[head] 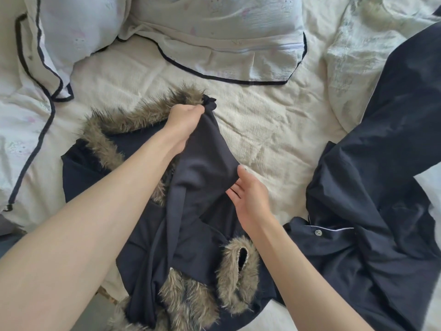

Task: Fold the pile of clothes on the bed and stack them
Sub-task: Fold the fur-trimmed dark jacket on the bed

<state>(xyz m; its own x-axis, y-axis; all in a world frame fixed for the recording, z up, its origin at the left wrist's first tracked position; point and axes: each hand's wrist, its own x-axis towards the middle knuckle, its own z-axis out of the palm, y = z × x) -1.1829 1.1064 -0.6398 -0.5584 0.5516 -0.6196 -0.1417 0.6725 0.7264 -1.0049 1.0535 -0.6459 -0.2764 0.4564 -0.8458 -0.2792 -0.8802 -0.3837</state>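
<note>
A dark navy garment with brown fur trim (pixel 191 235) lies crumpled on the bed in front of me. My left hand (pixel 183 120) grips a bunched corner of its navy cloth and lifts it near the fur edge (pixel 143 115). My right hand (pixel 250 199) has loosely spread fingers and touches the hanging cloth from the right side, thumb up. A fur-trimmed cuff (pixel 238 271) lies below my right wrist. To the right sprawls a navy pyjama set with white piping and a button (pixel 372 187), unfolded.
The cream bedsheet (pixel 262 130) is wrinkled. Two pale pillows with dark piping lie at the back left (pixel 78 32) and back middle (pixel 214 44). A floral quilt (pixel 358 44) bunches at the back right. The bed's front edge runs at lower left.
</note>
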